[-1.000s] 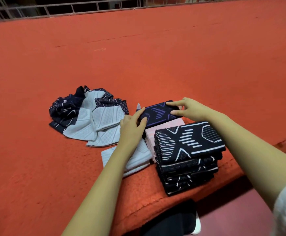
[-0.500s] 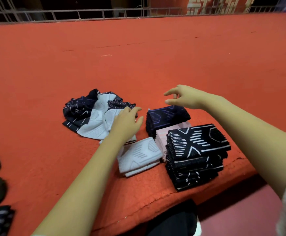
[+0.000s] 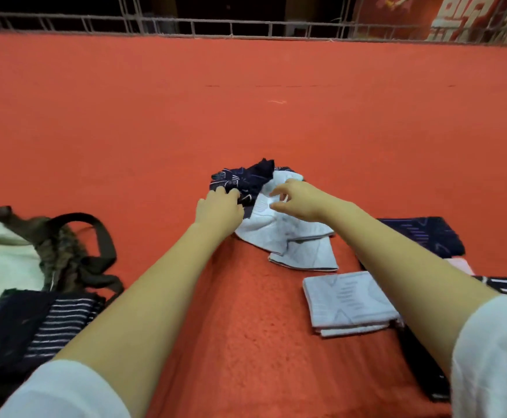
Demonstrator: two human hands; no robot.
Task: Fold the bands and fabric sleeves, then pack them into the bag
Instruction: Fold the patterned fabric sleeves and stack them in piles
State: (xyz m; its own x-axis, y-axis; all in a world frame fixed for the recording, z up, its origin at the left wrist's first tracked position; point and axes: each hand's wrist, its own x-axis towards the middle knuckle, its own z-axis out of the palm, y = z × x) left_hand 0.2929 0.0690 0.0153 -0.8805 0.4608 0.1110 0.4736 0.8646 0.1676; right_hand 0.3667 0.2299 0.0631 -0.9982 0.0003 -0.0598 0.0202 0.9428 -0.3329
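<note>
A loose pile of unfolded fabric sleeves lies on the red carpet, with navy patterned pieces on top of white ones. My left hand is at the pile's left side, its fingers curled into the navy fabric. Just above the white fabric hovers my right hand, fingers loosely spread and holding nothing. Folded white sleeves are stacked near me on the right. A folded navy piece and a pink one lie further right. The dark bag sits open at the left, showing a pale lining.
Folded navy striped fabric lies at the bag's near side. A black patterned stack is partly cut off at the right edge. The red carpet stretches far back to a metal railing.
My view has swung left, bringing the bag into sight. Both hands left the folded navy piece and moved to the unfolded pile, where the left hand took hold of navy fabric.
</note>
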